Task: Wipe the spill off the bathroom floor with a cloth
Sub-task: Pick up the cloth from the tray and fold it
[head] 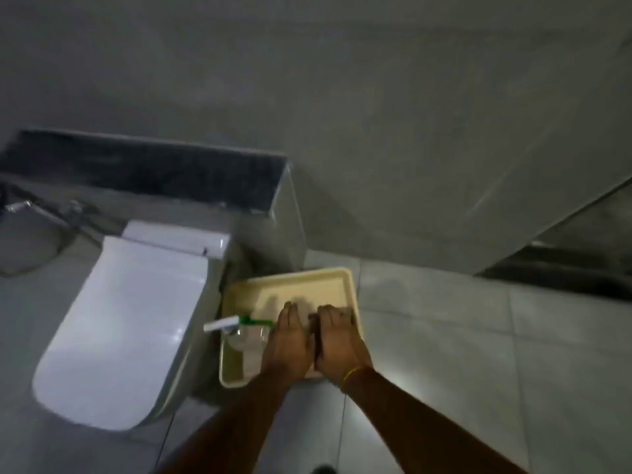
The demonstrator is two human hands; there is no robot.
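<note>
A beige plastic tray [342, 278] sits on the grey tiled floor right beside the toilet. Both my hands reach into it side by side. My left hand [289, 340] lies with its fingers stretched out together over a pale greyish cloth [301, 302] in the tray's middle. My right hand [337, 340], with a yellow band at the wrist, has its fingers curled down next to it. The blur hides whether either hand grips the cloth. A clear spray bottle [246, 335] with a green and white nozzle lies in the tray's left half.
A white toilet [130, 323] with its lid down stands at the left, with a dark-topped ledge [143, 169] behind it and a hose fitting [20, 206] at the far left. The grey floor tiles [444, 336] show a bright sheen near my right forearm. A wall rises behind.
</note>
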